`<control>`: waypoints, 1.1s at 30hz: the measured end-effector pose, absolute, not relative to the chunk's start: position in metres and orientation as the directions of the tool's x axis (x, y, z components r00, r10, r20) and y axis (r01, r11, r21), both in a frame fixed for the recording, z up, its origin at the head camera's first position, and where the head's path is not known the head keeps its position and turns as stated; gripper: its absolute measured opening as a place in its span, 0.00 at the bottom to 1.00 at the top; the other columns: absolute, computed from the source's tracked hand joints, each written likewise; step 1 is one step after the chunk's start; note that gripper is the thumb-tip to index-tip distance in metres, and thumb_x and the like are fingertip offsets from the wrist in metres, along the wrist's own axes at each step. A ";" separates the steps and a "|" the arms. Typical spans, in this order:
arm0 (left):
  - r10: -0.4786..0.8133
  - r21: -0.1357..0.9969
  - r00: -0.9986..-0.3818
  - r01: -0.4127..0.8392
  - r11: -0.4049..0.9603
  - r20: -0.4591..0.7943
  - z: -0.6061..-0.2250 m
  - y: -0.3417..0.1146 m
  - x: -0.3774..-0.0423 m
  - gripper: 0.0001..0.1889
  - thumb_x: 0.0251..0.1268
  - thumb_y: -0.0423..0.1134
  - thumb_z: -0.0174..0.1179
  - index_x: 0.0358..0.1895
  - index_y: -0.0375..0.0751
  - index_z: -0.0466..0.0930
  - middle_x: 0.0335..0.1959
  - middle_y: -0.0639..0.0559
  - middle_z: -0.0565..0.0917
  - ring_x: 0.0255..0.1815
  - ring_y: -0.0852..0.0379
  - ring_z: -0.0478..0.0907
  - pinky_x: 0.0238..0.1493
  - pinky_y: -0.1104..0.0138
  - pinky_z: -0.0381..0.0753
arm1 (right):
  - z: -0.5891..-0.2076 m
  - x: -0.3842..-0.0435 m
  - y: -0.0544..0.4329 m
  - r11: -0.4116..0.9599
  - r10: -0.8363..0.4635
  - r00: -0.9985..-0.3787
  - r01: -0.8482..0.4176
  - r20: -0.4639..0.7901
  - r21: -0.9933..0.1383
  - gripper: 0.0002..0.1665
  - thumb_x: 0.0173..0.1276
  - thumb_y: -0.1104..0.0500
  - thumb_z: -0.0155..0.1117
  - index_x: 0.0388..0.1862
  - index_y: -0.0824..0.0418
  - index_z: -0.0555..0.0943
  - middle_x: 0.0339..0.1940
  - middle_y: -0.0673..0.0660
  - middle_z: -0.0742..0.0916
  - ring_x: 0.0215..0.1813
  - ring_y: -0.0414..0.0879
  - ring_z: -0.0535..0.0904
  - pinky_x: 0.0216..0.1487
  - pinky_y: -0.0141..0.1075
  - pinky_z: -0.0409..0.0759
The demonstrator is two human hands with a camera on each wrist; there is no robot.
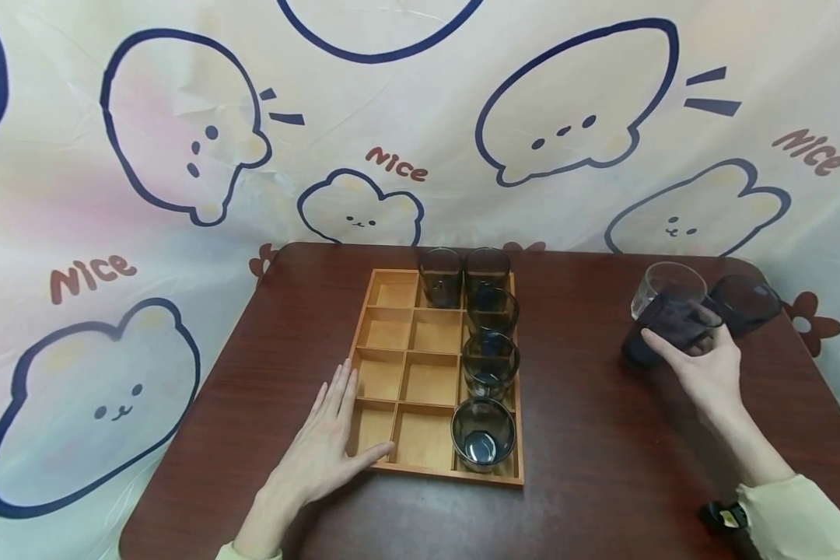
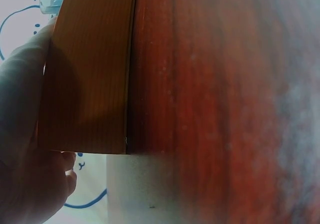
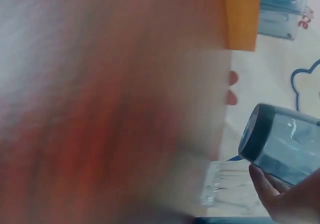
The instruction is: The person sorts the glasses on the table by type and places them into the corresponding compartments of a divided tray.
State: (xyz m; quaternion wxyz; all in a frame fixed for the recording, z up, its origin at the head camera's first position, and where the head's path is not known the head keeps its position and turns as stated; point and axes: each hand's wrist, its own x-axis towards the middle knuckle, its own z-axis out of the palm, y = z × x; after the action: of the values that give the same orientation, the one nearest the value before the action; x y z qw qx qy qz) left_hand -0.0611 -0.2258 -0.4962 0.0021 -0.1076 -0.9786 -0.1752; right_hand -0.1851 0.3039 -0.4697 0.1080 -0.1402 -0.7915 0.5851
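Note:
My right hand (image 1: 714,373) grips a dark tinted glass (image 1: 661,330), tilted, at the table's right side. In the right wrist view, this glass (image 3: 292,141) shows its thick dark base above the fingertips. Behind it stands a clear glass (image 1: 661,274), with another dark glass (image 1: 749,303) to its right. My left hand (image 1: 325,443) rests at the near left corner of a divided wooden tray (image 1: 434,473), fingers straight along its left side and thumb over the front edge. Tinted glasses fill the tray's right column, the nearest one (image 1: 483,435) included; one more glass (image 1: 441,276) sits in the middle column's back compartment.
The brown table (image 1: 581,435) ends at a patterned curtain (image 1: 448,101) behind and at both sides. A dark object with a buckle (image 1: 731,515) shows by the right sleeve (image 1: 798,517). Bare tabletop lies between the tray and the right-hand glasses.

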 end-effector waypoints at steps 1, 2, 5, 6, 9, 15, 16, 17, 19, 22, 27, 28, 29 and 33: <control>0.209 0.344 -0.977 0.210 0.915 0.041 -0.496 -0.226 -0.061 0.65 0.68 0.75 0.65 0.91 0.36 0.43 0.95 0.40 0.43 0.96 0.43 0.44 0.93 0.41 0.53 | -0.467 -0.184 0.303 0.308 0.329 -0.944 0.079 0.029 -0.948 0.50 0.69 0.60 0.81 0.86 0.50 0.68 0.50 0.26 0.80 0.47 0.20 0.80 0.41 0.12 0.79; 0.209 0.344 -0.977 0.209 0.915 0.040 -0.497 -0.226 -0.061 0.65 0.68 0.75 0.65 0.91 0.36 0.43 0.95 0.40 0.43 0.96 0.43 0.44 0.93 0.41 0.53 | -0.463 -0.183 0.302 0.340 0.311 -0.949 0.060 0.052 -0.939 0.49 0.69 0.59 0.81 0.86 0.49 0.69 0.51 0.25 0.80 0.47 0.19 0.81 0.41 0.12 0.80; 0.208 0.346 -0.977 0.208 0.915 0.038 -0.497 -0.225 -0.061 0.65 0.67 0.75 0.65 0.91 0.36 0.44 0.95 0.40 0.43 0.96 0.43 0.44 0.92 0.40 0.53 | -0.454 -0.181 0.297 0.389 0.244 -0.964 -0.005 0.108 -0.921 0.47 0.70 0.59 0.80 0.85 0.46 0.71 0.55 0.26 0.80 0.47 0.20 0.82 0.40 0.13 0.81; 0.207 0.348 -0.978 0.207 0.914 0.038 -0.498 -0.225 -0.061 0.65 0.67 0.75 0.65 0.91 0.36 0.44 0.95 0.40 0.43 0.96 0.43 0.44 0.92 0.40 0.54 | -0.450 -0.181 0.296 0.399 0.223 -0.967 -0.026 0.124 -0.917 0.47 0.70 0.60 0.80 0.85 0.44 0.72 0.55 0.26 0.81 0.46 0.21 0.83 0.40 0.13 0.81; 0.207 0.349 -0.978 0.207 0.914 0.039 -0.498 -0.225 -0.062 0.65 0.67 0.76 0.65 0.91 0.35 0.44 0.95 0.40 0.43 0.96 0.43 0.44 0.92 0.39 0.54 | -0.441 -0.181 0.290 0.414 0.167 -0.974 -0.069 0.151 -0.907 0.45 0.71 0.59 0.80 0.84 0.42 0.73 0.54 0.26 0.83 0.43 0.22 0.83 0.38 0.15 0.80; 0.211 0.350 -0.976 0.214 0.912 0.047 -0.498 -0.224 -0.062 0.65 0.68 0.75 0.65 0.91 0.35 0.43 0.95 0.40 0.43 0.96 0.43 0.44 0.93 0.40 0.53 | -0.424 -0.188 0.272 0.438 0.099 -0.973 -0.146 0.209 -0.887 0.44 0.70 0.58 0.80 0.83 0.42 0.75 0.48 0.26 0.85 0.33 0.27 0.78 0.29 0.21 0.76; 0.212 0.351 -0.976 0.214 0.911 0.046 -0.498 -0.224 -0.062 0.65 0.68 0.75 0.65 0.91 0.35 0.43 0.95 0.40 0.43 0.96 0.43 0.44 0.93 0.40 0.53 | -0.422 -0.190 0.268 0.435 0.089 -0.971 -0.164 0.223 -0.885 0.44 0.70 0.59 0.80 0.83 0.42 0.75 0.49 0.25 0.85 0.34 0.26 0.79 0.30 0.20 0.76; 0.212 0.353 -0.976 0.215 0.911 0.046 -0.498 -0.224 -0.062 0.65 0.68 0.75 0.65 0.91 0.35 0.43 0.95 0.40 0.43 0.96 0.43 0.44 0.93 0.41 0.53 | -0.420 -0.191 0.264 0.431 0.082 -0.969 -0.177 0.234 -0.885 0.43 0.70 0.59 0.80 0.82 0.42 0.76 0.50 0.25 0.85 0.34 0.26 0.79 0.30 0.20 0.77; 0.214 0.352 -0.976 0.217 0.910 0.048 -0.498 -0.224 -0.062 0.65 0.68 0.75 0.65 0.91 0.34 0.44 0.95 0.40 0.43 0.96 0.43 0.44 0.93 0.41 0.53 | -0.416 -0.194 0.255 0.404 0.064 -0.963 -0.214 0.261 -0.889 0.42 0.70 0.61 0.79 0.81 0.44 0.77 0.51 0.27 0.87 0.38 0.25 0.82 0.33 0.18 0.80; 0.217 0.348 -0.975 0.222 0.911 0.055 -0.498 -0.224 -0.063 0.65 0.68 0.74 0.66 0.91 0.34 0.44 0.94 0.40 0.43 0.95 0.43 0.44 0.92 0.40 0.54 | -0.410 -0.199 0.242 0.376 0.041 -0.952 -0.267 0.304 -0.887 0.42 0.70 0.64 0.79 0.81 0.48 0.77 0.58 0.26 0.87 0.48 0.24 0.87 0.44 0.16 0.84; 0.221 0.348 -0.974 0.226 0.910 0.055 -0.498 -0.223 -0.064 0.65 0.68 0.74 0.65 0.91 0.34 0.44 0.94 0.40 0.43 0.95 0.42 0.45 0.91 0.38 0.55 | -0.401 -0.206 0.221 0.368 0.015 -0.939 -0.313 0.342 -0.875 0.44 0.68 0.64 0.80 0.82 0.48 0.77 0.60 0.27 0.85 0.46 0.25 0.86 0.44 0.15 0.83; 0.221 0.350 -0.974 0.225 0.909 0.051 -0.498 -0.223 -0.064 0.65 0.68 0.74 0.66 0.91 0.34 0.44 0.94 0.40 0.43 0.95 0.42 0.45 0.91 0.38 0.55 | -0.400 -0.207 0.216 0.368 0.008 -0.938 -0.320 0.347 -0.873 0.44 0.68 0.63 0.80 0.82 0.48 0.77 0.61 0.27 0.85 0.45 0.26 0.86 0.43 0.15 0.83; 0.219 0.351 -0.975 0.221 0.910 0.046 -0.497 -0.223 -0.063 0.65 0.67 0.75 0.66 0.91 0.34 0.44 0.94 0.40 0.43 0.95 0.42 0.44 0.91 0.38 0.55 | -0.398 -0.209 0.211 0.358 -0.003 -0.937 -0.328 0.350 -0.874 0.44 0.68 0.63 0.80 0.82 0.48 0.77 0.61 0.27 0.85 0.46 0.26 0.86 0.44 0.16 0.83; 0.212 0.349 -0.977 0.211 0.913 0.037 -0.495 -0.225 -0.062 0.66 0.67 0.75 0.66 0.91 0.34 0.44 0.94 0.39 0.43 0.95 0.41 0.44 0.92 0.39 0.53 | -0.389 -0.215 0.190 0.296 -0.049 -0.934 -0.351 0.353 -0.888 0.44 0.68 0.64 0.80 0.82 0.48 0.76 0.61 0.31 0.86 0.50 0.29 0.88 0.47 0.19 0.86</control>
State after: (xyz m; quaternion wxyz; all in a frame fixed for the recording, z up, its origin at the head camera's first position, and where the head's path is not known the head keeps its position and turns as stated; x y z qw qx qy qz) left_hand -0.0624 -0.2250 -0.4954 -0.0009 -0.1082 -0.9780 -0.1785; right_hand -0.2154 0.1900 -0.3894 0.1303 0.1261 -0.7945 0.5796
